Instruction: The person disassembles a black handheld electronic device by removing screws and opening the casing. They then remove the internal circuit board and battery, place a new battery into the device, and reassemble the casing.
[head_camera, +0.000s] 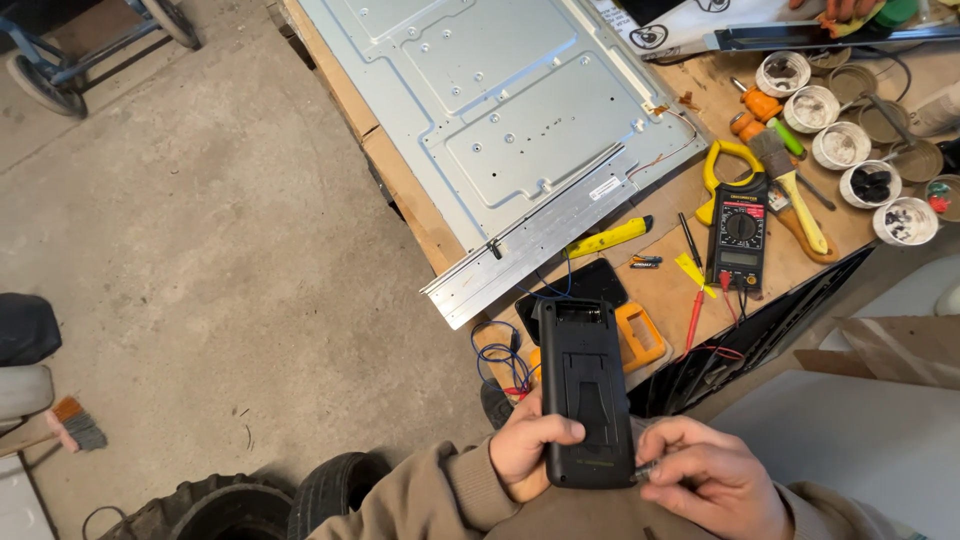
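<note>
My left hand (530, 445) grips a black hand-held meter (583, 385) turned face down, its back stand showing and the battery bay open at the top end. My right hand (712, 478) pinches a small metal-tipped thing (643, 470), too small to name, at the meter's lower right corner. On the wooden bench just beyond lie a black cover piece (590, 283) and an orange-yellow holster (640, 337). Two small batteries (645, 262) rest on the board farther back. Blue and red wires (500, 360) hang at the bench edge.
A large grey metal panel (500, 110) covers the bench's left part. A clamp meter (738, 228), yellow knife (610, 237), paintbrush (795, 190) and several round tins (840, 145) lie to the right. Another person's hand (840, 10) shows at the top. Tyres (330, 490) on the concrete floor.
</note>
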